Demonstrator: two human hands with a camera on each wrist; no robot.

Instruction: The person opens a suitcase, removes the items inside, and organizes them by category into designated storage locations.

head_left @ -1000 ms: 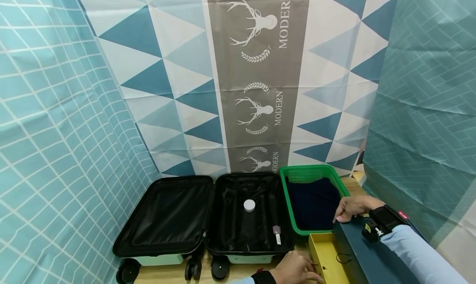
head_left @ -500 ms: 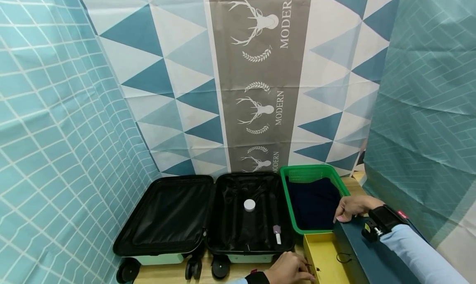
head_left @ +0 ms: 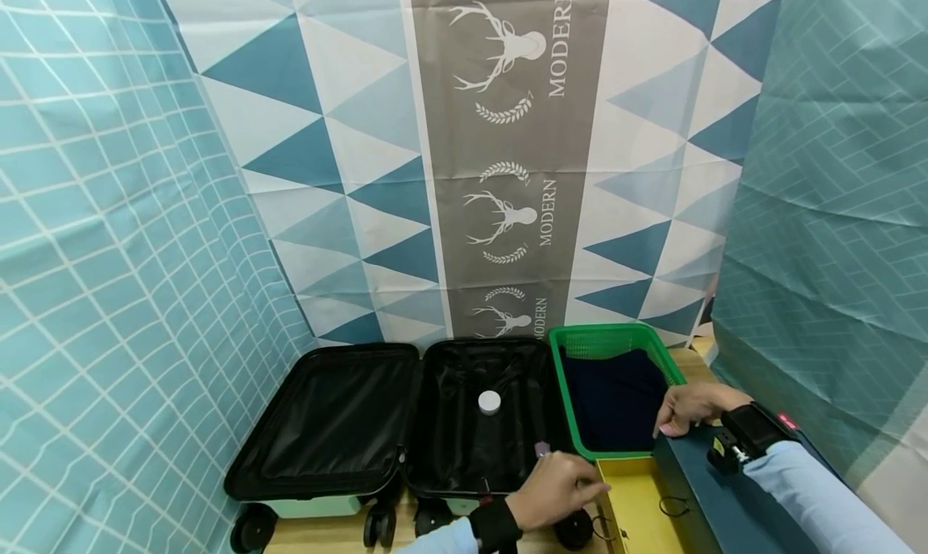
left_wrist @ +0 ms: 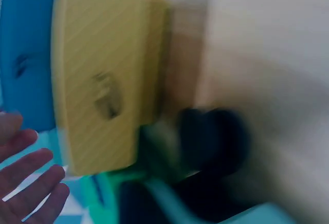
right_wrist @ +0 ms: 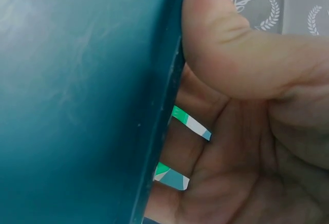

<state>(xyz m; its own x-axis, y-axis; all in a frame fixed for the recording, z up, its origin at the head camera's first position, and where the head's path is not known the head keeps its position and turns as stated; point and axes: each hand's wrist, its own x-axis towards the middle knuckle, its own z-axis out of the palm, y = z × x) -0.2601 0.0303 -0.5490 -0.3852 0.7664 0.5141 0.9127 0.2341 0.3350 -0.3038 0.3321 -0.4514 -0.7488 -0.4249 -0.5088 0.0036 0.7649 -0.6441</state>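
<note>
The open suitcase lies flat on the wooden floor with both black-lined halves spread, its far edge against the patterned curtain and its wheels at the near edge. Just beside its right edge stands the green basket with dark folded cloth in it, pushed back to the curtain as well. In front of the basket, at the near right corner of the floor space, sits the teal box with its yellow drawer pulled out toward the suitcase; the drawer's far end nearly meets the basket's near rim, so little open floor is left between them. Tiled sheets close in on both sides. The right hand grips the far top corner of the teal box, thumb on top and fingers curled under the edge. The left hand hangs in the air over the near right corner of the suitcase, just left of the drawer's far corner; the left wrist view shows its fingers loosely spread and holding nothing, though that picture is blurred. A white round lid lies mid-way in the right half of the suitcase, well apart from both hands.
</note>
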